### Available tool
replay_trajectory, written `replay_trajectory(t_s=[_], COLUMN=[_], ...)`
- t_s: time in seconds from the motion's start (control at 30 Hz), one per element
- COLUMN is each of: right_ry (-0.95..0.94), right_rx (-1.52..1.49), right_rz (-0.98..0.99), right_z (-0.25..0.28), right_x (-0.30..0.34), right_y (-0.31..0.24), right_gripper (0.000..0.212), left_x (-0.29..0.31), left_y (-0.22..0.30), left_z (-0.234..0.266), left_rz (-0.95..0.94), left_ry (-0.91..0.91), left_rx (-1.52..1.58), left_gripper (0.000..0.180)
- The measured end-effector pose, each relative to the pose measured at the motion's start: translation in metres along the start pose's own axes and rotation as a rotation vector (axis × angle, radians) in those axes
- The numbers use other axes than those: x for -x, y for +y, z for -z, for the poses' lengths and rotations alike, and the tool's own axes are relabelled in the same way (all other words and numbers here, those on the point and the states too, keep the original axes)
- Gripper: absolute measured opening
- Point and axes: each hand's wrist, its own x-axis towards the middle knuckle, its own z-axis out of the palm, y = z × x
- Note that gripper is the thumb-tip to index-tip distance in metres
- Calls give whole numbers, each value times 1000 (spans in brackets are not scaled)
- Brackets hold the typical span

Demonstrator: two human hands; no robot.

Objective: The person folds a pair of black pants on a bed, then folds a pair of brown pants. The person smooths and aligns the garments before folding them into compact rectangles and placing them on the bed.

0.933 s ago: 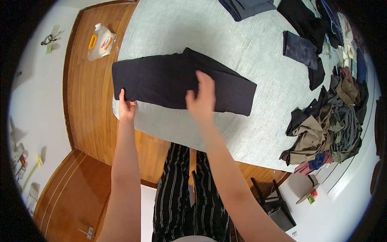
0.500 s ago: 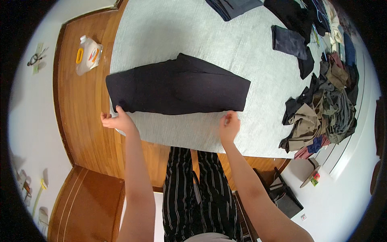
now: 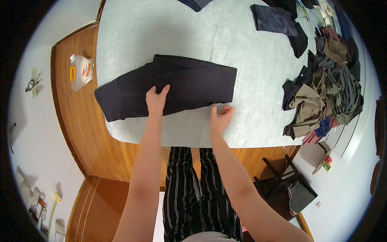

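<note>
A pair of black trousers (image 3: pixel 189 80), folded lengthwise, lies flat across the near part of the pale grey bed cover (image 3: pixel 193 131). One end points left and the wider end lies to the right. My left hand (image 3: pixel 156 101) rests over the middle of the cloth, thumb and fingers spread apart. By the near edge of the right end is my right hand (image 3: pixel 220 120), its thumb at the cloth's edge and its fingers loosely bent, apart from the thumb. Neither hand visibly grips the fabric.
A heap of crumpled clothes (image 3: pixel 322 101) lies at the right side. Folded dark garments (image 3: pixel 274 20) lie at the far right, another (image 3: pixel 196 3) at the far edge of view. A clear jug with a yellow handle (image 3: pixel 82 72) stands on the wooden floor, left. A black chair (image 3: pixel 298 193) is at lower right.
My left hand has gone from the trousers' left end to their middle. My right hand has shifted slightly left, its thumb and fingers now farther apart. The whole view has turned a little.
</note>
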Motion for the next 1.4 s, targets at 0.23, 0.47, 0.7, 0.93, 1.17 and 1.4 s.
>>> replay_trajectory(t_s=[0.23,0.47,0.7,0.93,1.17,1.4], right_ry=[-699,-295,-359,-321,-214,-185], right_rx=[-261,-175,424,568,619,310], right_rz=[248,165,481,567,847,1005], right_z=[-28,-21,57,58,61,65], right_x=[40,-33,-68,-50,-31,-44], right_y=[-8,25,53,63,50,39], right_gripper=[37,45,31,41,38,16], left_x=[59,117,41,31,36,38], left_y=[114,163,51,7,-15,7], left_z=[36,58,7,-7,14,31], left_rz=[-199,-348,-317,-521,-421,-699], left_ry=[-291,-329,-161,-71,181,87], left_rx=[314,437,87,95,68,95], left_gripper=[24,22,29,43,46,37])
